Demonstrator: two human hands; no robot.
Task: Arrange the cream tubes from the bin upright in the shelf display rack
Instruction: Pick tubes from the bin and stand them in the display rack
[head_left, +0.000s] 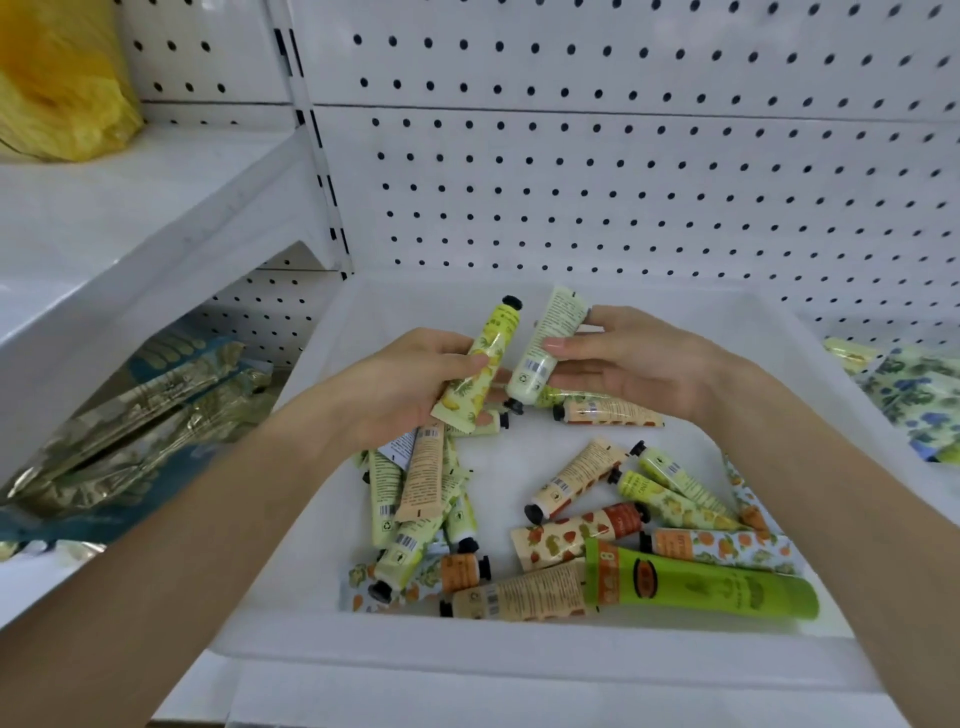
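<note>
Pegboard (623, 171) fills the back, white, holes all bare. Shelf (130, 208) runs down the left at an angle, its front edge overhanging gold packs (135, 415) on the level below. Yellow bag (57, 83) sits top left on that shelf.

Bin (519, 660), white, open-topped, sits centre under the pegboard; near rim runs across the bottom, far rim almost against the pegboard. Floral packs (914, 395) lie just beside its right wall.

Inside the bin: loose tubes (576, 483) lying flat in two clumps, left and right, with a bare strip of floor between them and more bare floor toward the far wall. Green tube (701, 582), the biggest one, lies along the near wall, overlapping a beige tube.

Both forearms come in over the near rim, well above the pile.

Left hand (400, 389): fingers closed around a lemon tube (483, 364), black cap pointing up and away, crimped end low at the palm.

Right hand (634, 364): thumb and fingers pinching a pale tube (545, 348), cap down, crimped end up, back label facing camera.

The two held tubes are just beside each other, bottoms near touching, above the bin's far half. Room above both hands is open up to the pegboard.
</note>
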